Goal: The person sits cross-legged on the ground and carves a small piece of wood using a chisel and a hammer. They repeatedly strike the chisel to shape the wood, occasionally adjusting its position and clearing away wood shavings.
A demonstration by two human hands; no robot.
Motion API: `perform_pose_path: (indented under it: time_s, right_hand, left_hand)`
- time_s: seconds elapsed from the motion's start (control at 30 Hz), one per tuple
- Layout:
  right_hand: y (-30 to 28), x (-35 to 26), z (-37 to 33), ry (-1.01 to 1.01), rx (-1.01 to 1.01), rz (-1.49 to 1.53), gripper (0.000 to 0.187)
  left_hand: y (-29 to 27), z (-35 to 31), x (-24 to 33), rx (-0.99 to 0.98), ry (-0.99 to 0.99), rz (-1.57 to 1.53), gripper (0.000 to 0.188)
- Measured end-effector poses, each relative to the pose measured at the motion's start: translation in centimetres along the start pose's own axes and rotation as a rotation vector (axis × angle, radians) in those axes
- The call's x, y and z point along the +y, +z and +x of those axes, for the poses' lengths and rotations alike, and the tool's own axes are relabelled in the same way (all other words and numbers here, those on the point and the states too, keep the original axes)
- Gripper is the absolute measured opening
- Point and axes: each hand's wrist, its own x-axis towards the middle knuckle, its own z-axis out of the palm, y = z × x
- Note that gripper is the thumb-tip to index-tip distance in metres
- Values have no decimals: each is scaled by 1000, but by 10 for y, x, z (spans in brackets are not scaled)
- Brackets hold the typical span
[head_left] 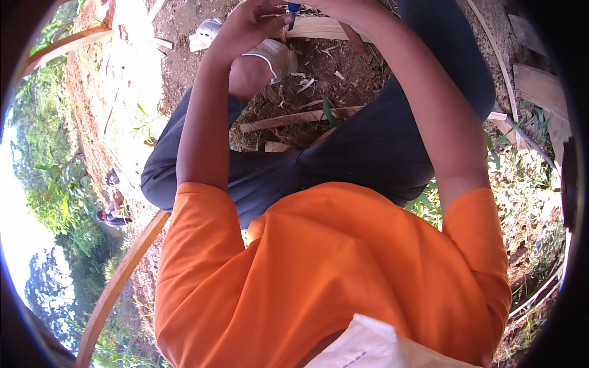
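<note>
At the top edge, my left hand [250, 24] has its thumb and a finger closed at a small tool with a blue handle [294, 8] and a dark metal shaft. The tool stands point down against a pale wooden strip [316, 28]; its exact kind I cannot make out. My right hand [351, 15] reaches in from the right beside the blue handle. One of its fingers hangs over the wood, while the rest are cut off by the frame, so its grip is hidden.
My bent legs in dark trousers [362, 150] surround soil with wood chips. Another wooden strip [300, 118] lies there. A light shoe [279, 59] is near the left hand. Boards [540, 89] lie at right; a long curved strip [123, 279] is at left. Another person [113, 202] is far left.
</note>
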Motion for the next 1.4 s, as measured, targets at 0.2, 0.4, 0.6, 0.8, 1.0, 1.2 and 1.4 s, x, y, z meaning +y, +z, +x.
perform_pose_path:
  time_s: [0.2,0.4,0.6,0.8,1.0,1.2,1.4]
  right_hand:
    - [45,-66,55,-68,25,-256,38]
    - [47,-62,30,180,21,36,26]
    - [41,-64,10,255,61,140,29]
    - [49,-74,6,296,119,98,33]
    - [53,-85,-4,321,70,90,32]
    - [49,-100,-17,274,56,88,28]
    - [57,-89,-47,-35,167,-88,35]
  left_hand:
    - [-52,-13,-4,515,186,85,29]
    - [-39,-47,-15,925,-112,402,26]
    - [-44,-47,-66,993,243,149,22]
    - [-36,-52,-65,943,175,439,22]
    - [-34,-43,-74,876,154,591,19]
    - [-25,-30,-35,741,115,612,22]
    - [-46,-18,-38,590,63,748,25]
